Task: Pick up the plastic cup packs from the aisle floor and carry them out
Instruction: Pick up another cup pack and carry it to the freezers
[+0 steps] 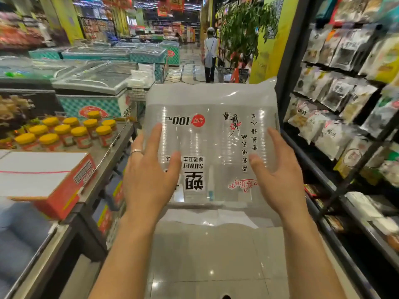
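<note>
Supermarket aisle floor (216, 255) lies below; left hand (149, 180) and right hand (278, 180) flank the raised cup pack (211, 134), fingers spread against its near face, stacks running near-to-far.

I see one pack of plastic cups (212, 145), and the print on it says 100. My two hands, left (149, 175) and right (278, 175), are on it. Beside me stand about twelve yellow-lid jars (64, 132). One red box (49, 175). One person (209, 55) far off.
</note>
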Demonstrator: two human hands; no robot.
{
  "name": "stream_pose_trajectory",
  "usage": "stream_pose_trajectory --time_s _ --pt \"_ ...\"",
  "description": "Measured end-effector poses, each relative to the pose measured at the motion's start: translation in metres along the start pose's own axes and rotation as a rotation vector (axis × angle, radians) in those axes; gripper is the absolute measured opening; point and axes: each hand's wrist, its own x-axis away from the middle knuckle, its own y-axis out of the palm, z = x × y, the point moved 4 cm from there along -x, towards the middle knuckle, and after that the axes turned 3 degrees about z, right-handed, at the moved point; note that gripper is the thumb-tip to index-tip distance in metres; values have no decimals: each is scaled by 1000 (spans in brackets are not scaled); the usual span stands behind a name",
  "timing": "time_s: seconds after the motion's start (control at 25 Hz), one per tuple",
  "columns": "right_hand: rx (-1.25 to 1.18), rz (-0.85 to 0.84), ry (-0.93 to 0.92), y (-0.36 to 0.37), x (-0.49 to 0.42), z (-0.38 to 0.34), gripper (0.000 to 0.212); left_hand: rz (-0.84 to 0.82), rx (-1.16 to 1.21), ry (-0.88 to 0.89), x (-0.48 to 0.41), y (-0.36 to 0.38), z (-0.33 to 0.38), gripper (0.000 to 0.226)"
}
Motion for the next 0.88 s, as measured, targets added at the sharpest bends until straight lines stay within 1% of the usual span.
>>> stream_pose_trajectory --time_s 0.28,0.36,0.52,0.68,0.88 --pt "-88 -69 -102 77 -165 48 55 108 -40 -67 -117 97 2 64" --pt "-108 -79 -108 93 -211 58 56 137 -44 -55 -152 123 7 65" --pt "-146 -106 -125 127 -271 79 54 165 -93 -65 -205 164 4 64" --pt "-106 -122 -138 174 -331 99 57 162 -102 -86 -258 210 -14 64" --pt "-103 -129 -153 244 -403 109 58 148 -78 -92 -337 262 -57 64"
